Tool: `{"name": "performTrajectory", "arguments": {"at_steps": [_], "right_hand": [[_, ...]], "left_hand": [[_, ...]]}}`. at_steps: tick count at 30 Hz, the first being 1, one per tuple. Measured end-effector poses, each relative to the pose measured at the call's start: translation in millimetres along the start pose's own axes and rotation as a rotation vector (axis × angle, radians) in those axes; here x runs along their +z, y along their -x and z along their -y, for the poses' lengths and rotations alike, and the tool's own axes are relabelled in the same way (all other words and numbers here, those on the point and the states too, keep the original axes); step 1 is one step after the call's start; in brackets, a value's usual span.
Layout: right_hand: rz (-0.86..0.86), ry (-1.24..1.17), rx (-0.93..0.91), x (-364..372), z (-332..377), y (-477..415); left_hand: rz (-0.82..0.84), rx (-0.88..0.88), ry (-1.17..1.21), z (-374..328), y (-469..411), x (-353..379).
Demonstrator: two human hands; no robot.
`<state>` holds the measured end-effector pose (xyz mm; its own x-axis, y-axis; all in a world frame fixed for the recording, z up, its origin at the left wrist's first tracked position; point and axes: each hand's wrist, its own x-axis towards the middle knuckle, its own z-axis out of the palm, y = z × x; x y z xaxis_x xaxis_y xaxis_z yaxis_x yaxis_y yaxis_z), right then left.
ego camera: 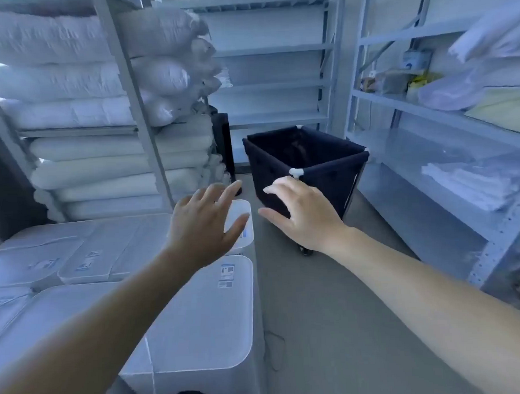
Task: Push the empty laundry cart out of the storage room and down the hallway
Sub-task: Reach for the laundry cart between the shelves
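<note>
The laundry cart (325,161) is a dark navy fabric bin on a frame with white corner joints and small black wheels. It stands on the grey floor ahead of me, slightly right of centre, and its inside looks empty. Both my arms stretch forward toward it. My left hand (205,226) hovers with spread fingers over white boxes, left of the cart and apart from it. My right hand (301,216) is held out with fingers spread in front of the cart's near corner; it holds nothing, and I cannot tell whether it touches the fabric.
White lidded boxes (195,318) are stacked at the lower left. Shelving with piled pillows (100,114) lines the left wall, metal racks (277,77) the back, and shelves with folded linens (472,184) the right. A strip of bare floor (332,312) runs between them.
</note>
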<state>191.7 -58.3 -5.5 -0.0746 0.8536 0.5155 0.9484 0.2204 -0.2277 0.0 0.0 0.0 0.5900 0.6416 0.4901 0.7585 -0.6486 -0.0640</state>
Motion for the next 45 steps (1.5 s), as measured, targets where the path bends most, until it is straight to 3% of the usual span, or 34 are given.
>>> {"name": "performTrajectory", "arguments": {"at_steps": [14,25,35,45], "right_hand": [[0.023,0.066,0.24,-29.6,-215.8,50.1],[0.026,0.1,0.385,-57.8,-347.0,89.1],[0.127,0.107,0.456,-29.5,-444.9,53.8],[0.214,0.15,0.371,7.2,-571.8,-82.2]], "left_hand": [[0.078,0.141,0.097,-159.2,-132.6,119.3],[0.156,0.275,0.155,-274.1,-217.4,185.6],[0.24,0.29,0.164,-290.3,-297.8,263.8],[0.248,0.218,0.196,-262.7,-443.9,358.9]]}}
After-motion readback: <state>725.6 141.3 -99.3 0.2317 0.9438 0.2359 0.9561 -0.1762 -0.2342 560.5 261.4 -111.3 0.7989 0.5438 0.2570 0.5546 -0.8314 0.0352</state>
